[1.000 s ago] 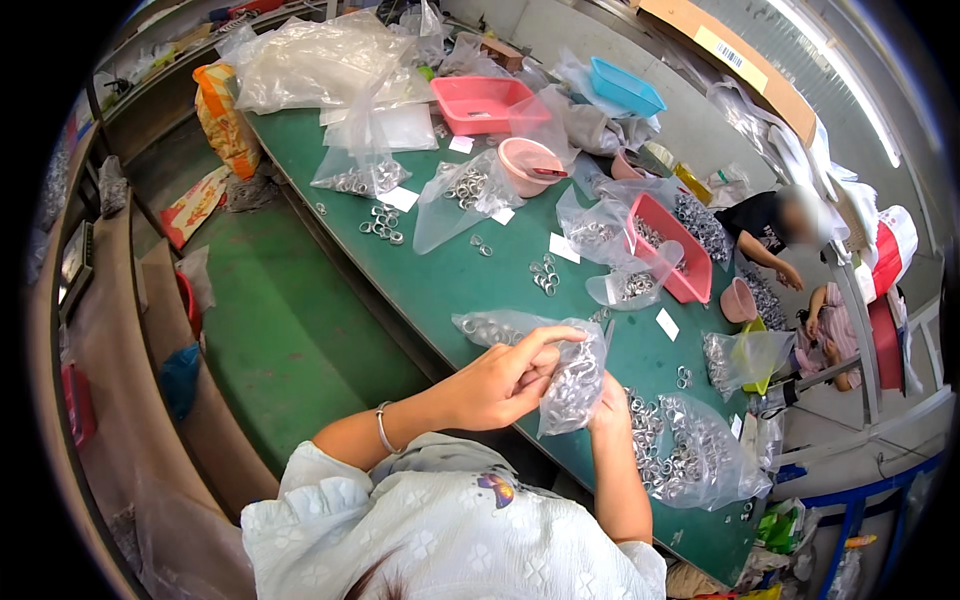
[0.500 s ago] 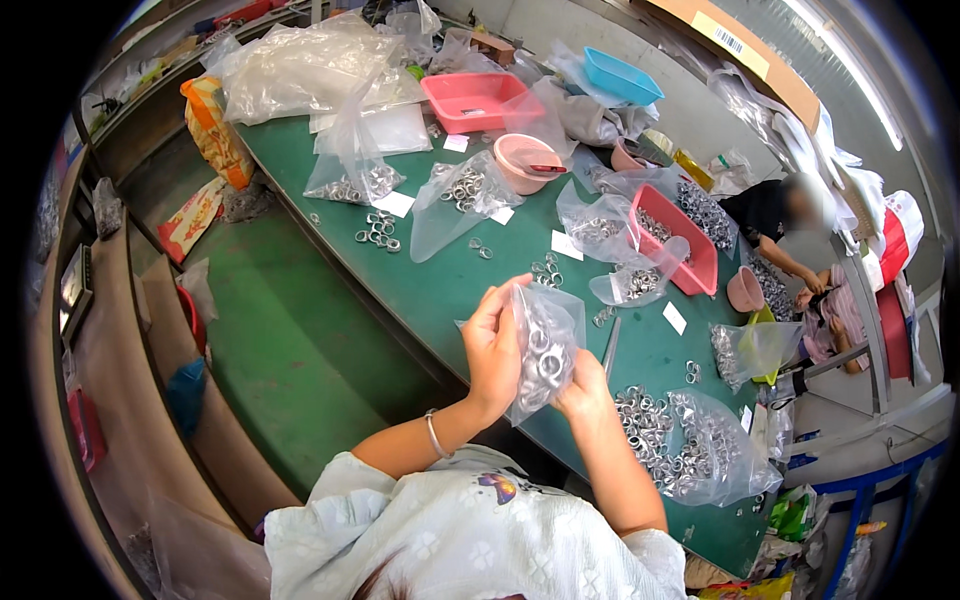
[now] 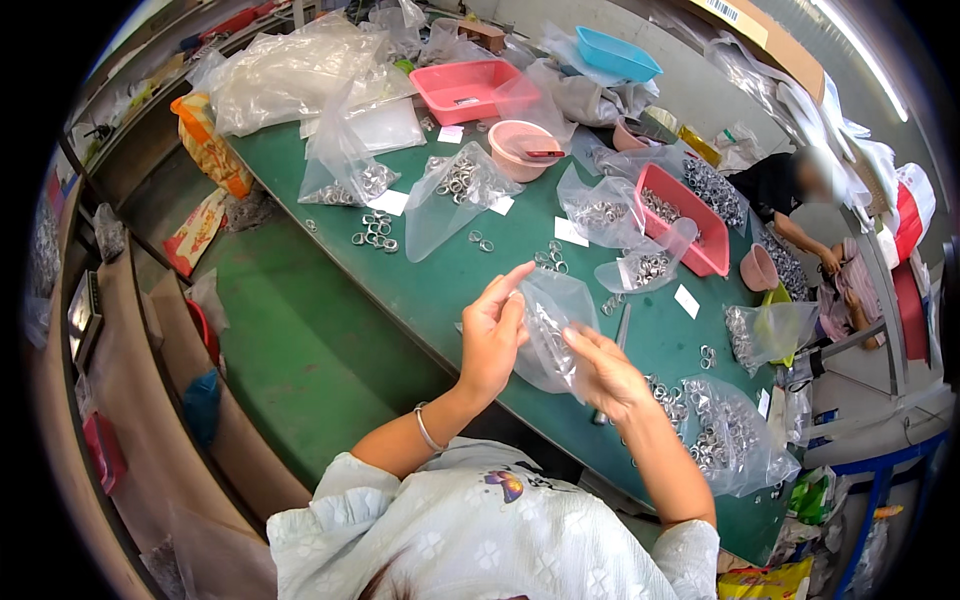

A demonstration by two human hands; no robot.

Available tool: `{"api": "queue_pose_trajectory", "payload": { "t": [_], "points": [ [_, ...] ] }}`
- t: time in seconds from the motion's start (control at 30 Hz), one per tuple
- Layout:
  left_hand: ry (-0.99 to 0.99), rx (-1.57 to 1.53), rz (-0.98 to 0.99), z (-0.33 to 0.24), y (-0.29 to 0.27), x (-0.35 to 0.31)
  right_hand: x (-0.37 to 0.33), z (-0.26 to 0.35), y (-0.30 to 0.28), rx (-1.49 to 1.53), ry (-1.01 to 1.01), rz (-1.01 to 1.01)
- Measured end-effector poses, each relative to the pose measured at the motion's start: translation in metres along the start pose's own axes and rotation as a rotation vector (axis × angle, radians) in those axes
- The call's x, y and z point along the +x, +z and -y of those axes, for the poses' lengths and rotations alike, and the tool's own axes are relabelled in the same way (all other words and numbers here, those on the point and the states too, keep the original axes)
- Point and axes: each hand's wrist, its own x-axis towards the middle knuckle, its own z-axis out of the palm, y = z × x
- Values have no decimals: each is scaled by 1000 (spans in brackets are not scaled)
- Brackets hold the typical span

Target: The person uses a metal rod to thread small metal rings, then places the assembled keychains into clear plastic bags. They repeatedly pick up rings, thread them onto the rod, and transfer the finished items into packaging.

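A clear plastic bag of silvery metal rings point(image 3: 548, 318) is between my two hands, tilted above the near edge of the green table. My left hand point(image 3: 490, 345) pinches the bag's left edge, its index finger sticking up. On the right, my right hand point(image 3: 615, 378) grips the bag's lower side, thumb on top and the other fingers partly hidden. Beyond the bag lie several loose rings point(image 3: 551, 257). A slim metal rod point(image 3: 624, 326) lies just right of the bag, partly covered by my right hand.
The green table point(image 3: 440, 290) carries open bags of rings point(image 3: 462, 185), a large ring-filled bag point(image 3: 735, 435), a pink basin point(image 3: 470, 88), a red tray of rings point(image 3: 685, 220) and paper slips point(image 3: 687, 301). Another person's hand point(image 3: 830, 262) is at the far right.
The bag has turned, its ring-filled side now facing more to the right. My right hand has shifted right and up, its thumb now across the bag's front. My left hand stays close to its place.
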Motion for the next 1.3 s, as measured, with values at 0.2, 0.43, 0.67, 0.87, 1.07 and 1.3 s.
{"api": "queue_pose_trajectory", "payload": {
  "t": [0.2, 0.43, 0.67, 0.87, 1.07, 1.3],
  "points": [
    [118, 112, 100, -17, 6, -3, -11, 12, -10, -1318, -552, 74],
    [135, 36, 155, -30, 4, 10, -13, 53, 9, -1413, -439, 1],
    [116, -30, 168, -37, 2, 27, -15, 84, 7, -963, -539, -128],
    [115, -68, 149, -35, 6, 31, -40, 78, -3, -962, -873, -305],
    [143, -132, 111, -30, 3, 44, -48, 82, -74, -440, -916, -382],
    [216, -173, 56, -30, -2, 84, 10, 6, -158, -162, -630, -451]
  ]
}}
